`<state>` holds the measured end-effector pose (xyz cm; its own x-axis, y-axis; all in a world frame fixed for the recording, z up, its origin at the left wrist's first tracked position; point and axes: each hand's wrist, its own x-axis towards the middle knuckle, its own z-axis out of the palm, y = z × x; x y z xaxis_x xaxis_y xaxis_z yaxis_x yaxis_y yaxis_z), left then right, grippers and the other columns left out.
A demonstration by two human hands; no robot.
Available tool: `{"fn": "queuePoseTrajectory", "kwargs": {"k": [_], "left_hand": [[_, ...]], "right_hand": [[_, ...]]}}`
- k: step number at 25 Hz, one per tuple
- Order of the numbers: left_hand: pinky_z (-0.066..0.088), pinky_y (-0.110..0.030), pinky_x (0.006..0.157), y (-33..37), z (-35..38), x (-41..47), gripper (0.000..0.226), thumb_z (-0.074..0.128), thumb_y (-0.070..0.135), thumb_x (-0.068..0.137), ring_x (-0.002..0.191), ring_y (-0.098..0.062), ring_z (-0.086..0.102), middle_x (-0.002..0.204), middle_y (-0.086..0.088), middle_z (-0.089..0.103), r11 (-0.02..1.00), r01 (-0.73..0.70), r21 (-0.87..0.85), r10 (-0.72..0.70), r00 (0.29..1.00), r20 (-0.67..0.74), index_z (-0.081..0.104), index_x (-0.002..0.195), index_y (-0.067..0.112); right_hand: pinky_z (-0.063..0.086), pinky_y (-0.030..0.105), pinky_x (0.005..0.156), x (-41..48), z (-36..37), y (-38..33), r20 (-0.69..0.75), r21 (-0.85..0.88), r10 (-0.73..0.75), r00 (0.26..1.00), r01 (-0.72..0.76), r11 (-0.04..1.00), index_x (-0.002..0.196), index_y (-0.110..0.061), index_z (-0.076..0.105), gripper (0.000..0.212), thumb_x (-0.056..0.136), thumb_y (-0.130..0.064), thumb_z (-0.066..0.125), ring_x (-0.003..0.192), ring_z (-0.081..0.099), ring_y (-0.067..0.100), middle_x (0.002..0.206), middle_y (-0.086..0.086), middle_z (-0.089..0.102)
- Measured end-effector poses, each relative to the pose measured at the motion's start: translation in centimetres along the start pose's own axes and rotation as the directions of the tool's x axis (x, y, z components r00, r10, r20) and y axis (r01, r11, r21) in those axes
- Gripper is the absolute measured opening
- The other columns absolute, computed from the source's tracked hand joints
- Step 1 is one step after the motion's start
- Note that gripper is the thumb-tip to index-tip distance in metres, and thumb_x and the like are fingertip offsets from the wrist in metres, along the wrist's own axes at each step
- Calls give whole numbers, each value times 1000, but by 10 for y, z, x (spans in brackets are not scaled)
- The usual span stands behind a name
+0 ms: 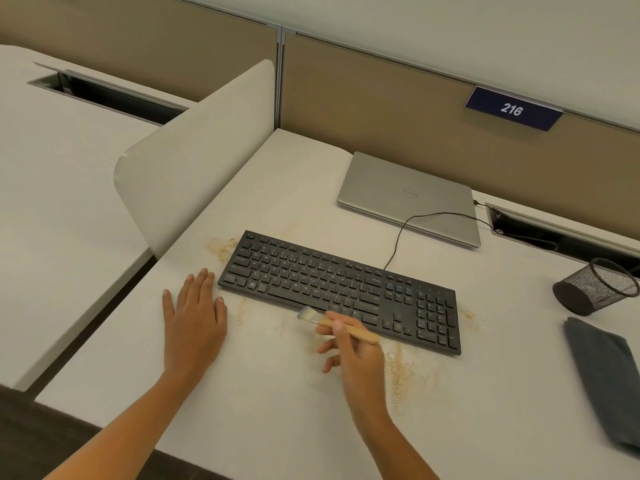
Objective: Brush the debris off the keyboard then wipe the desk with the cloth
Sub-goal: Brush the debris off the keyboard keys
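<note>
One black keyboard [341, 292] lies on a pale desk [277, 403]. A person's right grip [353, 348] pinches one wooden brush [341, 323], bristles at the keyboard's front edge. The left grip [194, 317] rests flat and released just left of the keyboard. At least four sandy debris patches [401, 372] lie around it. One grey cloth [606, 372] lies at far right, near one tipped mesh cup [595, 285]. One closed laptop [408, 195] sits behind, under a cable [401, 237]. Tan cubicle panels [381, 109] carry a sign [512, 109] reading 216.
</note>
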<state>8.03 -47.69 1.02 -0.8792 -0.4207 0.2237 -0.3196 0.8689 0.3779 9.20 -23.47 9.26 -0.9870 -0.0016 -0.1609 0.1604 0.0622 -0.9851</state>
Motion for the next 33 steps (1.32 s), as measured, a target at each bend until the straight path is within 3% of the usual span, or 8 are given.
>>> {"fn": "queuePoseTrajectory", "kwargs": {"k": [3, 5, 12, 14, 17, 19, 26, 33], "left_hand": [[10, -54, 120, 0, 0, 2, 62, 23, 32, 96, 146, -27, 31, 154, -10, 40, 1000, -5, 10, 5, 1000, -4, 40, 149, 6], [10, -54, 120, -2, -1, 2, 62, 22, 32, 96, 146, -27, 31, 154, -10, 40, 1000, -4, 15, 4, 1000, -3, 39, 149, 5], [10, -54, 120, 0, -1, 0, 61, 24, 31, 95, 146, -27, 31, 154, -10, 40, 1000, 1, -1, -1, 1000, -4, 40, 149, 5], [9, -53, 120, 1, -1, 0, 61, 23, 31, 96, 147, -26, 30, 155, -10, 39, 1000, -5, -5, 5, 1000, -3, 39, 149, 6], [10, -54, 121, 0, 0, 1, 63, 21, 33, 96, 147, -27, 30, 155, -10, 39, 1000, -7, -3, 7, 1000, -9, 39, 149, 6], [10, -54, 121, -1, 0, 1, 63, 20, 34, 96, 147, -27, 30, 155, -10, 40, 1000, -7, -3, 7, 1000, -13, 39, 149, 6], [14, -56, 120, 2, 1, 1, 62, 21, 34, 97, 145, -28, 33, 153, -10, 42, 1000, -10, 15, 10, 1000, -11, 41, 148, 6], [15, -55, 119, 1, 1, 3, 62, 20, 34, 97, 145, -27, 33, 153, -9, 42, 1000, 4, 24, -4, 1000, -4, 42, 148, 7]], "right_hand": [[49, 28, 50, -6, -30, 3, -282, 67, 36, 959, -17, 998, 102, -18, 69, 20, 99, -19, 50, 64, 63, 17, 87, 3, 74], [49, 29, 50, -4, -30, 7, -313, 118, 104, 944, -70, 991, 104, -14, 70, 20, 99, -18, 50, 64, 62, 17, 86, 5, 74], [52, 27, 53, 1, 30, 8, 133, 126, 107, 985, -124, 984, 109, -11, 69, 20, 99, -17, 52, 76, 63, 17, 96, 6, 73], [51, 27, 52, -1, 14, 6, 37, 114, 60, 998, -64, 991, 108, -13, 69, 20, 98, -16, 52, 73, 64, 17, 93, 5, 73], [51, 31, 52, -2, -24, 8, -271, 38, -18, 962, 29, 999, 104, -19, 69, 20, 99, -17, 50, 66, 64, 18, 88, 1, 73], [51, 33, 53, 2, -35, 11, -329, 48, 1, 944, 15, 999, 101, -20, 69, 21, 100, -18, 49, 67, 63, 20, 87, 1, 73], [50, 32, 53, 22, 37, 13, -29, 70, 35, 999, -33, 997, 104, -16, 69, 18, 99, -16, 51, 67, 63, 13, 85, 5, 73], [52, 27, 52, 45, 120, -2, 229, 88, 0, 973, -21, 996, 112, -11, 67, 20, 99, -17, 53, 73, 65, 15, 91, 6, 73]]}}
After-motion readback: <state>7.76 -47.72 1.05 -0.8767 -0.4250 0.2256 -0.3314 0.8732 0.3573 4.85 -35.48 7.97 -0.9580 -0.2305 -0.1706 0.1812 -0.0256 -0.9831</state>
